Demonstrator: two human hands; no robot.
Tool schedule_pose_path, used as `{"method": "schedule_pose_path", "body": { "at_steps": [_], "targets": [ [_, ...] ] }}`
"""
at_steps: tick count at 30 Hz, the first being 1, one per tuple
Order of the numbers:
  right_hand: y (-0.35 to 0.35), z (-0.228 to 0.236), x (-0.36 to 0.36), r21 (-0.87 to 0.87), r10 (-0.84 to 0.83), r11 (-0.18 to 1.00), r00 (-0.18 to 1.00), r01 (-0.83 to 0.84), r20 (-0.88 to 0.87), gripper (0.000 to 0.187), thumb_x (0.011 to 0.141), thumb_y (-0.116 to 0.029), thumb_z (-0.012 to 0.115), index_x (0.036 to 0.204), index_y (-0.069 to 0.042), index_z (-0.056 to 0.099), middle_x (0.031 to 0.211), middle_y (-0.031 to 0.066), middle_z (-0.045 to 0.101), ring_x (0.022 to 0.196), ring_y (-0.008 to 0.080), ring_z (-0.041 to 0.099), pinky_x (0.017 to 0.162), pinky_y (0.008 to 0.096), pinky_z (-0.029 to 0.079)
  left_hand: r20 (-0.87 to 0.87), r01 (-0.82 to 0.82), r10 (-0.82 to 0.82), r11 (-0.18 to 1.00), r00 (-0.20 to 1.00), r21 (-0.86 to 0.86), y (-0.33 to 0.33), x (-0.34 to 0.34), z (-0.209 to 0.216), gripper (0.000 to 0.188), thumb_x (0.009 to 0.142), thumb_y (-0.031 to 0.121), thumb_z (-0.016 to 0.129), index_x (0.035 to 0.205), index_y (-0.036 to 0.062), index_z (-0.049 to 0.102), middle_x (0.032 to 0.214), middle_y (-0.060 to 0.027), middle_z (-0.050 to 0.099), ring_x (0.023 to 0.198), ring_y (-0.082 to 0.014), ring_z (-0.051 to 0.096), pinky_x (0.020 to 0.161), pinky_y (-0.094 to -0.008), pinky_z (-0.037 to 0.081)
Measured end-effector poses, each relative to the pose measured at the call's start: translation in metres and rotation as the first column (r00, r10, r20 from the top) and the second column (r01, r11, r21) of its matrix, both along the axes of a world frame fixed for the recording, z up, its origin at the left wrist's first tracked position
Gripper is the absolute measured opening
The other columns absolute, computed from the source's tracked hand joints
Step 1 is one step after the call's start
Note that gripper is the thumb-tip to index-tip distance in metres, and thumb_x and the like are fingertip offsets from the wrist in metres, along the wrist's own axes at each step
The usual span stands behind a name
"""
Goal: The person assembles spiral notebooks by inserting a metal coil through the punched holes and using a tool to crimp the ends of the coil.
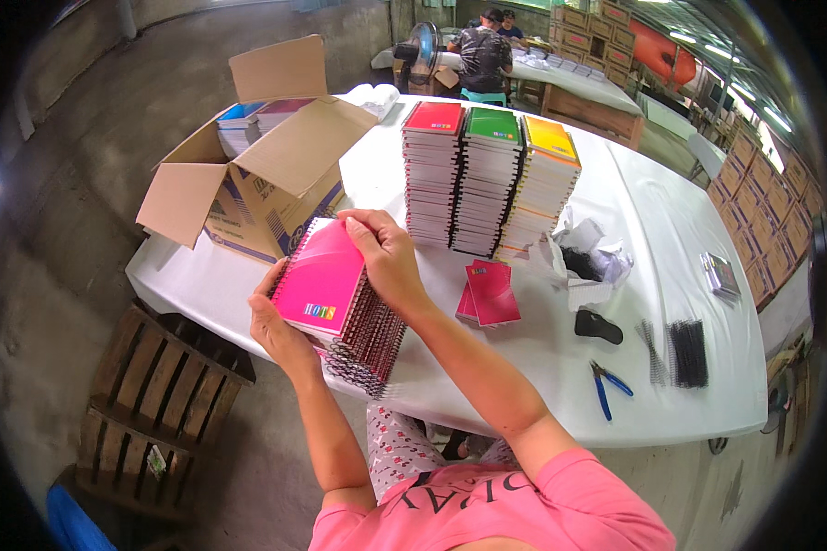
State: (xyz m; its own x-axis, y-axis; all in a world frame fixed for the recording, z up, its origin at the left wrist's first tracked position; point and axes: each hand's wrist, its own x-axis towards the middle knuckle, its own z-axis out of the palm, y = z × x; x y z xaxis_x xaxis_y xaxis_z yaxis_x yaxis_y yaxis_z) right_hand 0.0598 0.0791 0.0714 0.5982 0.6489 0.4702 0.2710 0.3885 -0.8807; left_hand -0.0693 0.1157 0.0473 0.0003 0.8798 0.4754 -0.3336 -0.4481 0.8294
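Observation:
A pink-covered spiral notebook [317, 275] tops a stack of spiral-bound notebooks [369, 335] at the near left part of the table. My left hand [283, 323] grips its left side, by the coil, with the fingers partly hidden underneath. At the far right corner, my right hand [384, 253] has thumb and fingers closed on the same notebook. Several small pink covers or booklets [493, 294] lie to the right of the stack. Beyond them rise three tall piles of spiral notebooks, topped by a red cover [434, 118], a green one [492, 127] and a yellow one [549, 137].
An open cardboard box [271, 207] with notebooks inside stands at left. On the table's right half are blue-handled pliers [606, 390], black binding coils [687, 354], a black object [598, 326] and crumpled white wrapping [606, 257]. A wooden chair [156, 395] stands at lower left. Other people sit farther back.

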Motion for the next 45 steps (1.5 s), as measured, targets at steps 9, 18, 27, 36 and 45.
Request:
{"method": "schedule_pose_path", "body": {
  "at_steps": [9,18,27,36,45],
  "targets": [
    [0.002,-0.003,-0.002,0.042,-0.035,0.998,0.999,0.035,-0.005,0.021,0.09,-0.013,0.05,0.099,0.0,0.063,0.094,0.0065,0.06,0.086,0.013,0.055,0.08,0.0245,0.042,0.03,-0.031,0.036,0.987,0.999,-0.155,-0.013,0.007,0.014,0.084,0.09,0.066,0.019,0.12,-0.0041,0.054,0.104,-0.0152,0.063,0.098,-0.0179,0.06,0.087,-0.0289,0.048],
    [-0.01,-0.034,0.031,0.119,-0.089,0.989,0.995,0.084,0.034,0.038,0.088,-0.026,0.06,0.118,-0.005,0.053,0.115,0.0127,0.052,0.107,0.0231,0.049,0.095,0.0322,0.037,0.114,-0.335,0.326,0.939,0.939,0.077,0.007,-0.019,-0.003,0.089,0.086,0.071,0.013,0.126,-0.0008,0.048,0.12,-0.0146,0.056,0.113,-0.0203,0.052,0.095,-0.0377,0.041],
    [-0.173,-0.168,0.147,-0.802,-0.263,0.348,0.872,0.485,0.413,0.07,0.07,-0.051,0.072,0.112,0.0,0.053,0.106,0.0218,0.061,0.1,0.0371,0.059,0.081,0.0476,0.046,0.639,-0.44,-0.144,0.612,0.755,0.657,-0.124,-0.054,0.018,0.03,0.093,0.039,0.046,0.102,0.0119,0.055,0.103,-0.0068,0.048,0.1,-0.024,0.048,0.084,-0.0399,0.039],
    [-0.221,-0.095,0.086,-0.559,-0.146,0.553,0.732,0.618,0.666,0.021,0.078,-0.023,0.067,0.093,-0.013,0.057,0.072,0.0156,0.065,0.073,0.0401,0.062,0.063,0.047,0.049,-0.618,0.521,-0.119,0.672,0.777,0.526,-0.164,0.095,-0.068,0.042,0.073,0.019,0.07,0.114,0.0146,0.058,0.116,-0.0074,0.053,0.116,-0.0271,0.048,0.102,-0.05,0.026],
    [-0.326,-0.112,0.127,-0.577,-0.207,0.615,0.816,0.537,0.54,0.043,0.074,-0.024,0.071,0.113,-0.011,0.06,0.11,0.0158,0.061,0.104,0.0315,0.057,0.089,0.0402,0.045,-0.833,0.586,0.128,0.653,0.539,0.48,-0.164,0.124,-0.148,0.033,0.073,0.039,0.069,0.098,0.0184,0.061,0.102,-0.0008,0.052,0.121,-0.0247,0.04,0.1,-0.0684,0.004]
  ]
}}
